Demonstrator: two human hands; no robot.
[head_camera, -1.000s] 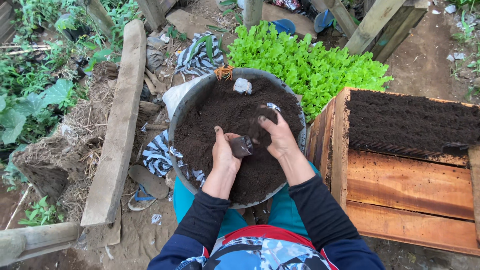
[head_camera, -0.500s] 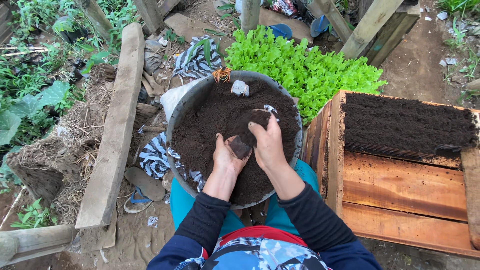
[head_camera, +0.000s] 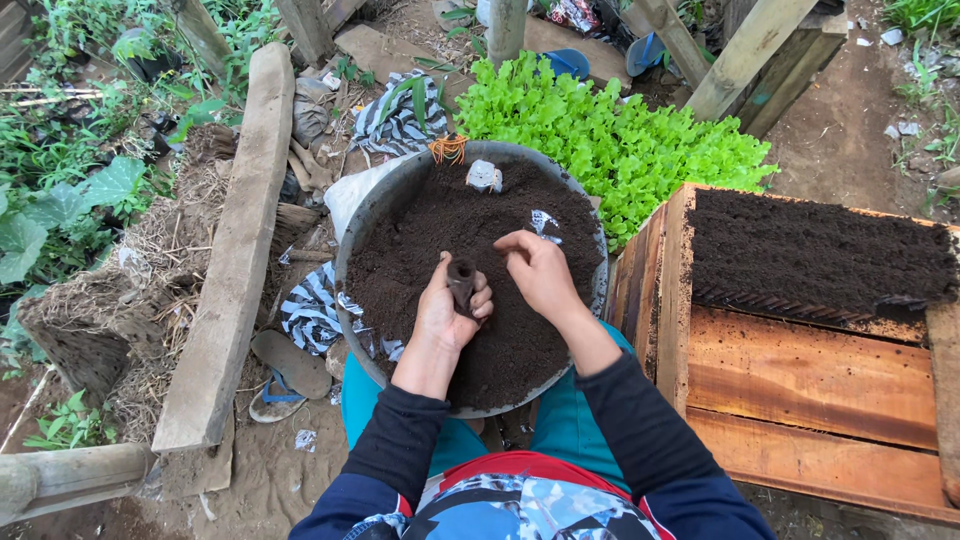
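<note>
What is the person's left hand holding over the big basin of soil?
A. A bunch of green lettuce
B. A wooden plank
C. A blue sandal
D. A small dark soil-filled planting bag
D: the left hand grips a small dark planting bag packed with soil, held above the round basin, while the right hand hovers beside it.

Dark brown soil (head_camera: 440, 230) fills a grey basin (head_camera: 372, 205); bright green lettuce (head_camera: 610, 130); striped black-and-white cloth (head_camera: 400, 115); orange-brown crate (head_camera: 800, 380).

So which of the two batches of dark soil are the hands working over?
The soil in the round grey basin; both the left hand and right hand hover over it. The soil in the wooden crate lies untouched to the right.
</note>
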